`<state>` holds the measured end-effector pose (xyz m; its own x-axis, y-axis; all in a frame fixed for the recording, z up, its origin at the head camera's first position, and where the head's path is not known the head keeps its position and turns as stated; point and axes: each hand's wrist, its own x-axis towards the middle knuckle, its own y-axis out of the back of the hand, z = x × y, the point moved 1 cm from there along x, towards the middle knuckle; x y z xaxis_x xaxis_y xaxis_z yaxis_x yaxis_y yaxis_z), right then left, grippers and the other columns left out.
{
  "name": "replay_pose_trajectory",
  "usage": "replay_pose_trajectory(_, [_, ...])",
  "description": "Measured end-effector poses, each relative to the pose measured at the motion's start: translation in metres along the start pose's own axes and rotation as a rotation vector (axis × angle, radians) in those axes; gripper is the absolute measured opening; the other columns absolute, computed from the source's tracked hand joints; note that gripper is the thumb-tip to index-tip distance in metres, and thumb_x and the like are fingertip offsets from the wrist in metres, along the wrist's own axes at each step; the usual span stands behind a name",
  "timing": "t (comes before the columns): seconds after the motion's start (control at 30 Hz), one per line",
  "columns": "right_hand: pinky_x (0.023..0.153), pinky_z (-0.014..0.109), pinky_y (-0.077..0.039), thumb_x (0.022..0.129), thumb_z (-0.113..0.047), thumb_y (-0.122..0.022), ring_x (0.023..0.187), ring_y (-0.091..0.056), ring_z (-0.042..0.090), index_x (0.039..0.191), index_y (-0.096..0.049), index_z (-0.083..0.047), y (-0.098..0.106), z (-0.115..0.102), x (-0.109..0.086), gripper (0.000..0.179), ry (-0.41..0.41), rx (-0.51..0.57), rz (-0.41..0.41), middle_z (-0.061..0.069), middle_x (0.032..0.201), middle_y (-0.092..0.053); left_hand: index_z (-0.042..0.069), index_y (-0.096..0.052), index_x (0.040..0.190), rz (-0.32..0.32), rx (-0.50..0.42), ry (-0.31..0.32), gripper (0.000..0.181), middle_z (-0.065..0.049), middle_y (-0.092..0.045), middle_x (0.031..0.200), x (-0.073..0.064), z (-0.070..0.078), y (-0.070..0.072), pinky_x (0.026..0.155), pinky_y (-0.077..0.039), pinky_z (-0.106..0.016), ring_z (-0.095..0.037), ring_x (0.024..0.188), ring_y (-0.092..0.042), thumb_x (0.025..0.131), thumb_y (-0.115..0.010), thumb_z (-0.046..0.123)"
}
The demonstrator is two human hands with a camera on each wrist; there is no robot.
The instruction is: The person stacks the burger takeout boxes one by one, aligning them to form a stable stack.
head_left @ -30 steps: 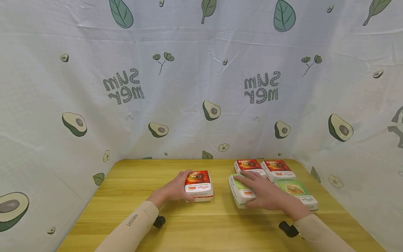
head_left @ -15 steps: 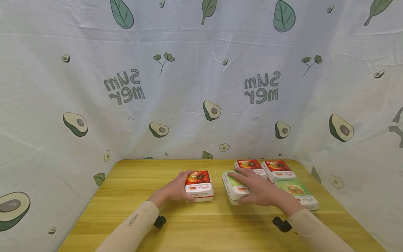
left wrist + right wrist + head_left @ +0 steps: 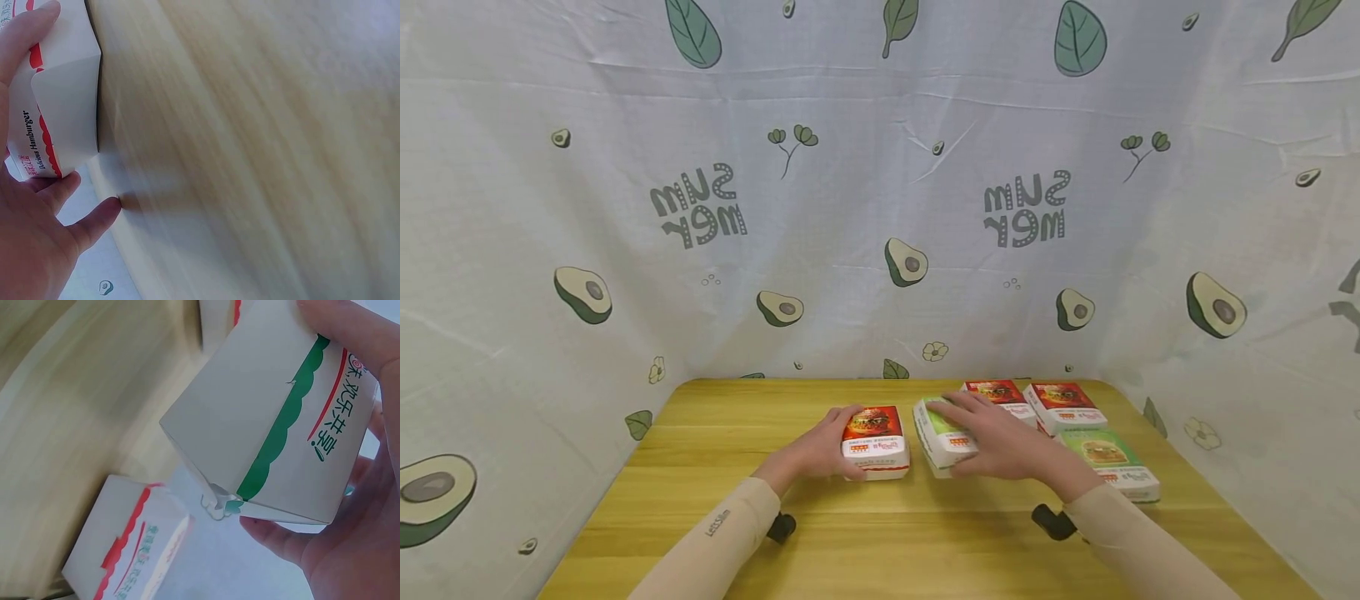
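Note:
Near the middle of the table, a red-topped hamburger box (image 3: 876, 446) sits with my left hand (image 3: 812, 448) gripping its left side. The left wrist view shows this box's white wall (image 3: 72, 103) with red trim, the thumb and fingers on it. My right hand (image 3: 1003, 442) holds a green-topped hamburger box (image 3: 936, 442) just right of the red one, a narrow gap between them. In the right wrist view, the green-trimmed box (image 3: 250, 406) is tilted and raised off the table, thumb on one side and fingers on the other. The right hand covers part of its lid.
Two red-topped hamburger boxes, one at the back (image 3: 996, 390) and one beside it (image 3: 1062, 404), stand at the right. In front of them is another green-topped box (image 3: 1101, 450). A white printed curtain (image 3: 835, 208) borders the wooden table (image 3: 865, 550).
My right hand has carried the green-topped box leftward, away from the boxes at the right and closer to the red-topped box. The left hand keeps its grip in the same place.

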<state>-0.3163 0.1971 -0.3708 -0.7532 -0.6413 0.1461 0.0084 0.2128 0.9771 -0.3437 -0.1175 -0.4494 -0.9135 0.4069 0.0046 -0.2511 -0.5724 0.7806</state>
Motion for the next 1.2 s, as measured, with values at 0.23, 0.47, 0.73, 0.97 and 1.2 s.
replay_pose_trajectory(0.23, [0.107, 0.060, -0.040, 0.078, -0.053, -0.082, 0.145, -0.036, 0.034, 0.156, -0.034, -0.037, 0.002, -0.007, 0.015, 0.093, 0.016, 0.019, 0.006, 0.003, 0.162, -0.033, 0.027, -0.024, 0.157, 0.000, 0.003, 0.005, 0.108, -0.008, -0.035, 0.149, 0.000, 0.001, 0.000, 0.101, -0.044, -0.050, -0.025, 0.118, -0.050, 0.072, -0.089, 0.042])
replay_pose_trajectory(0.47, [0.105, 0.056, -0.043, 0.078, -0.054, -0.082, 0.144, -0.037, 0.030, 0.156, -0.035, -0.039, 0.001, -0.013, 0.027, 0.092, 0.005, 0.024, -0.002, 0.000, 0.163, -0.031, 0.025, -0.024, 0.157, 0.005, 0.016, -0.001, 0.107, -0.010, -0.036, 0.149, 0.001, 0.002, 0.000, 0.101, -0.044, -0.051, -0.025, 0.119, -0.051, 0.073, -0.088, 0.043])
replay_pose_trajectory(0.73, [0.103, 0.057, -0.044, 0.078, -0.050, -0.084, 0.143, -0.036, 0.030, 0.155, -0.037, -0.037, 0.002, -0.021, 0.036, 0.092, 0.016, 0.017, 0.010, 0.002, 0.162, -0.032, 0.023, -0.024, 0.158, 0.003, 0.012, -0.005, 0.108, -0.010, -0.036, 0.148, 0.001, 0.003, 0.001, 0.102, -0.044, -0.050, -0.025, 0.119, -0.050, 0.073, -0.089, 0.040])
replay_pose_trajectory(0.97, [0.102, 0.056, -0.045, 0.078, -0.050, -0.084, 0.142, -0.038, 0.031, 0.156, -0.036, -0.034, 0.003, -0.025, 0.043, 0.092, 0.039, 0.009, 0.035, 0.005, 0.161, -0.034, 0.024, -0.024, 0.157, -0.001, 0.018, -0.003, 0.107, -0.010, -0.037, 0.148, 0.003, 0.002, 0.002, 0.103, -0.044, -0.049, -0.025, 0.119, -0.050, 0.073, -0.088, 0.041])
replay_pose_trajectory(1.2, [0.100, 0.056, -0.045, 0.079, -0.051, -0.082, 0.142, -0.038, 0.031, 0.156, -0.036, -0.035, 0.000, -0.027, 0.052, 0.092, 0.039, -0.002, 0.044, 0.005, 0.162, -0.034, 0.023, -0.024, 0.157, -0.004, 0.010, -0.009, 0.108, -0.009, -0.037, 0.146, 0.005, 0.001, 0.000, 0.105, -0.045, -0.049, -0.024, 0.119, -0.050, 0.072, -0.089, 0.041])
